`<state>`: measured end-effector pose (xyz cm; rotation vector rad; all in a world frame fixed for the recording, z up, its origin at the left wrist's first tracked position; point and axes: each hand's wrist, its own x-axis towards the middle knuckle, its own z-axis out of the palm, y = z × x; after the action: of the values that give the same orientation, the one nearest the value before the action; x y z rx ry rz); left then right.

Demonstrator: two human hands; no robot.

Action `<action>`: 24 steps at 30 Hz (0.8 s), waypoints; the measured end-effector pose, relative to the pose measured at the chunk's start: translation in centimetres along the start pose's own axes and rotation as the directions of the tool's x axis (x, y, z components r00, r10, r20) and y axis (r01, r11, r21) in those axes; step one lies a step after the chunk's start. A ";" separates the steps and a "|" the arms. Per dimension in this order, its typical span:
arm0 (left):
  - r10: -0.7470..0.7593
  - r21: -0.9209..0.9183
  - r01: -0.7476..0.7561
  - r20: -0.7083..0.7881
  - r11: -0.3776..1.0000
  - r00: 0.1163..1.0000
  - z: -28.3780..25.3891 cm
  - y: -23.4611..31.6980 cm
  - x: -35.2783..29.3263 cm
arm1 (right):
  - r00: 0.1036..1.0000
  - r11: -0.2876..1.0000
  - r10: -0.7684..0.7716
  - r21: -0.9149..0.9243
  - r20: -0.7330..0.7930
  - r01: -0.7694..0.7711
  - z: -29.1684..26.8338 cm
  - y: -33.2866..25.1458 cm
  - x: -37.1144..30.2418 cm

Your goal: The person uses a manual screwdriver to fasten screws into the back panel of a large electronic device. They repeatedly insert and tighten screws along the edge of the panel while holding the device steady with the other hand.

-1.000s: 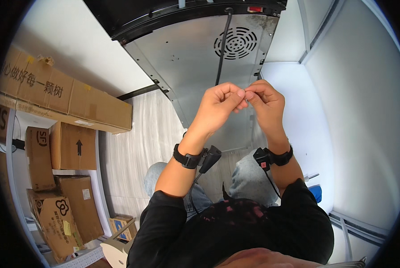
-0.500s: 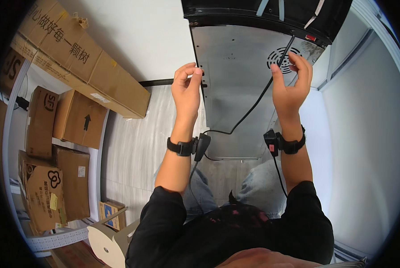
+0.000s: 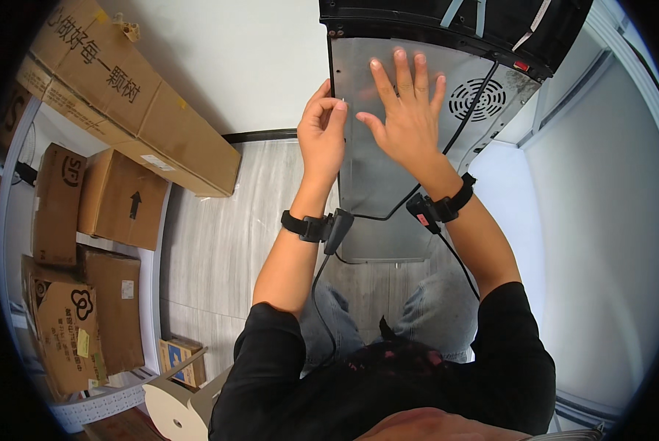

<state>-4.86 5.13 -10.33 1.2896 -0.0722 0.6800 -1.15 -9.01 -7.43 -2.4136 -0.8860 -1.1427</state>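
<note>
A grey metal panel [image 3: 388, 191] with a round vent grille [image 3: 477, 100] forms the side of a tall black-topped appliance [image 3: 454, 22] in front of me. My right hand [image 3: 410, 121] lies spread on the upper part of this panel, left of the grille, fingers stretched out. At the panel's left edge is my left hand [image 3: 322, 136], its fingers curled and thumb against the forefinger. A tiny bright tip shows by that thumb; what the fingers hold, if anything, is too small to name. A black power cord [image 3: 458, 132] hangs from the appliance's top and passes beneath my right forearm.
A long cardboard box [image 3: 153, 125] leans at the left wall. Several cartons [image 3: 127, 198] stand on a white shelf [image 3: 153, 294]. Near my left elbow is a cream-coloured round part [image 3: 171, 408]. A white framed partition [image 3: 601, 184] rises on the right.
My right hand has moved left from beside the grille and opened flat onto the panel. My left hand has shifted slightly right and stays curled at the panel's edge.
</note>
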 end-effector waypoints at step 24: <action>0.044 0.190 -0.037 -0.035 0.981 0.998 0.2 0.5 0.9 | 0.992 0.994 -0.019 -0.111 -0.123 0.005 3.2 1.5 0.4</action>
<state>-4.36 5.39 -9.50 1.4593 -0.0013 0.7609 1.87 -8.31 -9.21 -2.3952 -0.8193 -1.3642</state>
